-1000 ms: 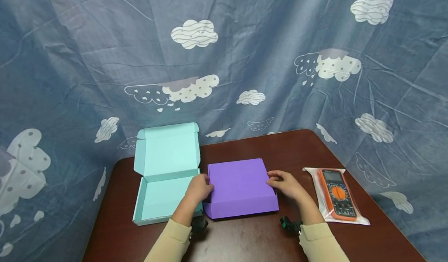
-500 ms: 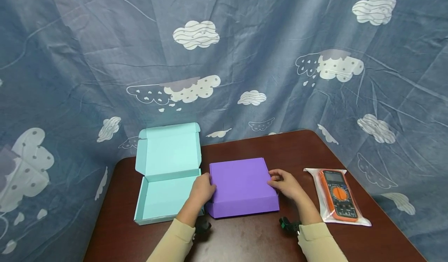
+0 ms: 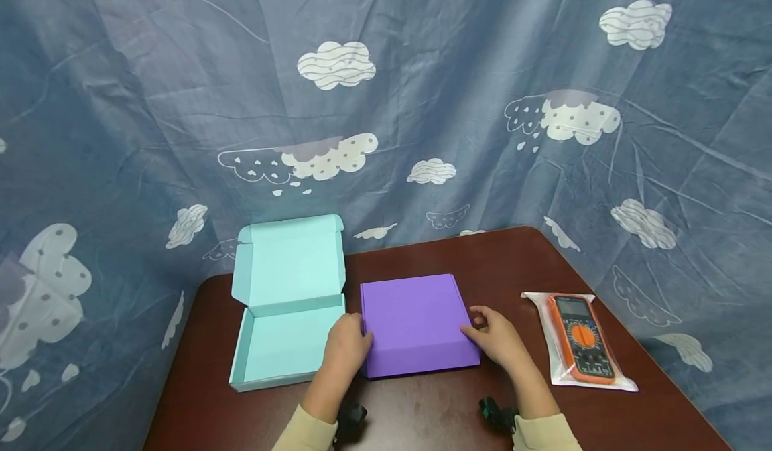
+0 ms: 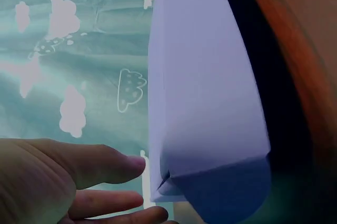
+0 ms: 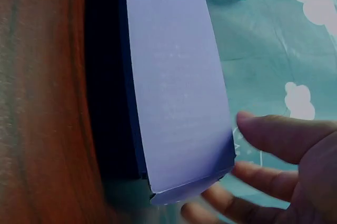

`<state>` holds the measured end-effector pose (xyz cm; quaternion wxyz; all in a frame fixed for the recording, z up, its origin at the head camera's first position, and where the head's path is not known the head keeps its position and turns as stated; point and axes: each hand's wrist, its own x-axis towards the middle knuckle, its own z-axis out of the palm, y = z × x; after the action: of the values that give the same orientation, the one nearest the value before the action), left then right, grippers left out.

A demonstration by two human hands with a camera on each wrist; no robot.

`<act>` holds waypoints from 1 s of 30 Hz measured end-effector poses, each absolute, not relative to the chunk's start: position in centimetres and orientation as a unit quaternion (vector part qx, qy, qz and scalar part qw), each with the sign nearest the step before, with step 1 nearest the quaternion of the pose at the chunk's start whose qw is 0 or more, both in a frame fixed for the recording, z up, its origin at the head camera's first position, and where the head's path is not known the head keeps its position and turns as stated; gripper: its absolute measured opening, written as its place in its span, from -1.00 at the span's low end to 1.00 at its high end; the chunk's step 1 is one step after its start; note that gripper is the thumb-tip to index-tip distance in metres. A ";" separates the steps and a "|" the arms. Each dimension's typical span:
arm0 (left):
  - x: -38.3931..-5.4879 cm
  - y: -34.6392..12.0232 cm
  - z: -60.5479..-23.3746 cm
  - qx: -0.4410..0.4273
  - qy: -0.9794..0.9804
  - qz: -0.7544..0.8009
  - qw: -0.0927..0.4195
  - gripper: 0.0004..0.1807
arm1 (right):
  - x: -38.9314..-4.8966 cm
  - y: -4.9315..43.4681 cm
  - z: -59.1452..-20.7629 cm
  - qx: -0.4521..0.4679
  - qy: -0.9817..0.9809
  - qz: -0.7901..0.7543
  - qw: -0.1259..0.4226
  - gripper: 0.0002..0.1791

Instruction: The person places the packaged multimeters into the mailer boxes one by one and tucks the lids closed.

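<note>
A purple cardboard box [image 3: 416, 317] lies on the table in the head view with its lid down. My left hand [image 3: 348, 344] is at the box's left side; in the left wrist view its thumb [image 4: 118, 166] is extended close to the front corner, where a small flap [image 4: 231, 187] juts out. At the right side is my right hand [image 3: 498, 337], its thumb close to the lid edge and its fingers along the side in the right wrist view. Neither hand is curled round the box. Its contents are hidden.
An open turquoise box [image 3: 283, 354] stands left of the purple one, lid raised. On the right, an orange multimeter [image 3: 582, 337] lies in a clear plastic bag [image 3: 550, 344]. A blue cloud-patterned curtain [image 3: 398, 102] hangs behind the dark wooden table [image 3: 416, 411].
Both hands have come nearer along the box's sides towards its front corners. The front panel's left end, sticking out before, now sits closer to the box in the head view.
</note>
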<state>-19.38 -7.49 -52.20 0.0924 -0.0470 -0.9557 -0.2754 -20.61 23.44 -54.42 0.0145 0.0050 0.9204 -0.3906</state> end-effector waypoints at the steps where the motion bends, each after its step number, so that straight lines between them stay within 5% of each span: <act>1: -19.1 -7.4 -52.2 -0.049 -0.956 -0.273 0.094 -0.80 | -20.3 23.4 -54.3 0.004 0.926 -0.378 0.010 -0.41; 20: -16.1 -5.7 -54.0 -0.021 -0.940 -0.313 0.134 -0.63 | -18.1 22.3 -55.0 0.044 0.930 -0.365 -0.014 -0.55; 30: -15.9 -6.5 -53.4 -0.040 -0.934 -0.339 0.105 -0.54 | -18.0 22.5 -55.0 0.051 0.933 -0.357 0.000 -0.47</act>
<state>-15.87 -6.55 -53.45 0.1052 -0.0396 -0.9339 -0.3394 -18.04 22.46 -55.05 0.0004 0.0514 0.9328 -0.3568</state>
